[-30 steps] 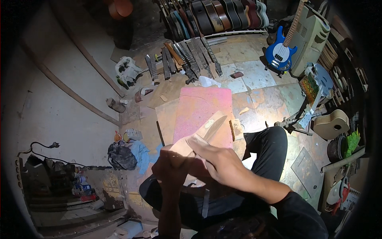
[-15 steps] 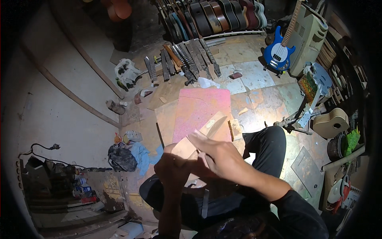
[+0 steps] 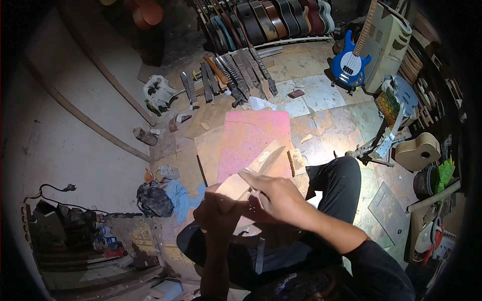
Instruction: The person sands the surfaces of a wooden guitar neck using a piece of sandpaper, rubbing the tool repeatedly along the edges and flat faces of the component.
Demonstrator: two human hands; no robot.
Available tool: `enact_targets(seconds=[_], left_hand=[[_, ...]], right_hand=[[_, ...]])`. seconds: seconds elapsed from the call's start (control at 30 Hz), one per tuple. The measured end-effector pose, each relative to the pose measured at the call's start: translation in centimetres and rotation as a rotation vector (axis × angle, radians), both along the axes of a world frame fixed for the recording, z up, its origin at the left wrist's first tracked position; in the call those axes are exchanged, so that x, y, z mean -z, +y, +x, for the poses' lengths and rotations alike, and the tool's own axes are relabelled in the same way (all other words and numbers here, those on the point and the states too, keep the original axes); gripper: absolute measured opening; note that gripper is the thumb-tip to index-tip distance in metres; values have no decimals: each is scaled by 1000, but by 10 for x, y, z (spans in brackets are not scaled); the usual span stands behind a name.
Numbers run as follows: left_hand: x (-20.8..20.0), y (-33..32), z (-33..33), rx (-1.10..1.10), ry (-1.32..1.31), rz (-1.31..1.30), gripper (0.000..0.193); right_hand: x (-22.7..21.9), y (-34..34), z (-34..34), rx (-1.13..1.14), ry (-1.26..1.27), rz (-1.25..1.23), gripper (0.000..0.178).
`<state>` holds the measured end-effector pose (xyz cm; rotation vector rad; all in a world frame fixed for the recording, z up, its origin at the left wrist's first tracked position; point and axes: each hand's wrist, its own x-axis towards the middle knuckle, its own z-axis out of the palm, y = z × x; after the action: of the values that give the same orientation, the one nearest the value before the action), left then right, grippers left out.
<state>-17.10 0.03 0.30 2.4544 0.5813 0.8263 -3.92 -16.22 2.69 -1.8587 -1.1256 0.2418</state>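
Note:
A pale curved piece of wood point(image 3: 267, 158) slants above my lap, its pointed far end reaching over a pink board point(image 3: 256, 128). My left hand point(image 3: 213, 214) is closed round the near end of the wood. My right hand point(image 3: 283, 196) lies on the wood's middle, fingers wrapped over a small folded pinkish sheet that looks like sandpaper; most of it is hidden under the fingers. A narrow flat metal strip point(image 3: 259, 256) rests on my lap below the hands.
Several guitar necks point(image 3: 231, 75) lie on the floor ahead, before a row of guitar bodies point(image 3: 271, 22). A blue electric bass point(image 3: 350, 65) stands at the far right. A black bag point(image 3: 153, 198) and blue cloth point(image 3: 176, 196) sit to the left. A thin dark rod point(image 3: 202, 169) lies beside the pink board.
My right hand has shifted slightly along the wood, and the pinkish sheet now shows less above the fingers. My left hand keeps its hold on the near end.

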Motion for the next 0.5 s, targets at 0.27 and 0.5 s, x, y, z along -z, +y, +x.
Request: enact_targets(seconds=[0.27,0.5], left_hand=[[-8,-11,4,8,-6,-127,50],[-3,-3,4,-23,-10,-58,41]], right_hand=[[-4,3,-1,-16,-107,145,66],[-35,-12,-23,-53,-138,-106,60]])
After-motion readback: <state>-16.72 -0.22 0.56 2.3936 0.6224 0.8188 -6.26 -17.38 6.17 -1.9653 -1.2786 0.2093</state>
